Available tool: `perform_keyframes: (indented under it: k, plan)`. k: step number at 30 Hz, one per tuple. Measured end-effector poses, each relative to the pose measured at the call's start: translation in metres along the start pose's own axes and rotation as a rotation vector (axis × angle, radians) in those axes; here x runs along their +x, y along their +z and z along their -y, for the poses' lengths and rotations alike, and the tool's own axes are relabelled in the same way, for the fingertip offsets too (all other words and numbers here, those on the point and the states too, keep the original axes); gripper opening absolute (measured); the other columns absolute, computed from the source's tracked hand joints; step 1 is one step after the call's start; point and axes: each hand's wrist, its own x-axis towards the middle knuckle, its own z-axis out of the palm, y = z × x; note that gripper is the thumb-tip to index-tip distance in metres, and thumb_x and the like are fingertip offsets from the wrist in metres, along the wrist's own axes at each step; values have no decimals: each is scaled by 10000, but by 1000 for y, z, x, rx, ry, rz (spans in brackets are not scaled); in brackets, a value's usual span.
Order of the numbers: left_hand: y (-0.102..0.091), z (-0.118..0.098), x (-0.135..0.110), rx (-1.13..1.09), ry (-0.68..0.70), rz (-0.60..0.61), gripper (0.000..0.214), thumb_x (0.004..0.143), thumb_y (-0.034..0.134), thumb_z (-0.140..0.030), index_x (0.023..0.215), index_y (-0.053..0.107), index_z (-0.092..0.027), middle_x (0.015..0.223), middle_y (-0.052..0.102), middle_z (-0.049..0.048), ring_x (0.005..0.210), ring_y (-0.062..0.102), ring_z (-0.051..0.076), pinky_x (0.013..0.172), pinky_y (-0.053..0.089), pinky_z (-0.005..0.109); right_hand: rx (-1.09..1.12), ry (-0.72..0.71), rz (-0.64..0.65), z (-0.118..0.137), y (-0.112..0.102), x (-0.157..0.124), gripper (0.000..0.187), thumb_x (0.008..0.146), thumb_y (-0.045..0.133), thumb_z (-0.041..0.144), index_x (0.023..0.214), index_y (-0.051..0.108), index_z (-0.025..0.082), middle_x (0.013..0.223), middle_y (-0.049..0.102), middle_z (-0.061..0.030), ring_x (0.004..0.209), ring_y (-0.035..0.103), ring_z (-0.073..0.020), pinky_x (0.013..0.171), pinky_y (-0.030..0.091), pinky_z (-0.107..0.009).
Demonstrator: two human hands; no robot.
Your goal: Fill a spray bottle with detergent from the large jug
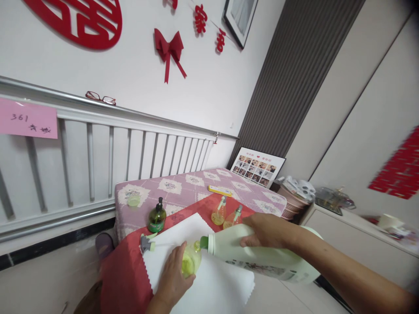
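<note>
My right hand (266, 231) grips a large white jug (262, 257) that lies tipped on its side, its green spout (203, 242) pointing left. The spout meets the mouth of a small clear bottle (190, 260) holding yellow-green liquid. My left hand (173, 274) wraps round that small bottle and steadies it on a white cloth (209, 283). A loose spray head (146, 243) lies on the cloth's far left corner.
A red cloth (121, 274) covers the near table; a pink patterned cloth (183, 185) covers the far part. On them stand a dark green pump bottle (156, 216), two small spray bottles (225, 213), a small cup (134, 200) and a yellow flat object (220, 190). A white railing (98, 161) runs along the wall.
</note>
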Motion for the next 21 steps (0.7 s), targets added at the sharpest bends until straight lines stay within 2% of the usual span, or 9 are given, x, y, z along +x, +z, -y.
perform_keyframes:
  k: [21]
  plan:
    - [0,-1,0,17,0,6,913,634,585,-252,1472,259,-94,1458,463,160,1370,398,279,1192,320,437,-7,2,0,0,1,0,440,732,617,601,922,682,209,949,742,-127,831,685,-347,637,429,-374]
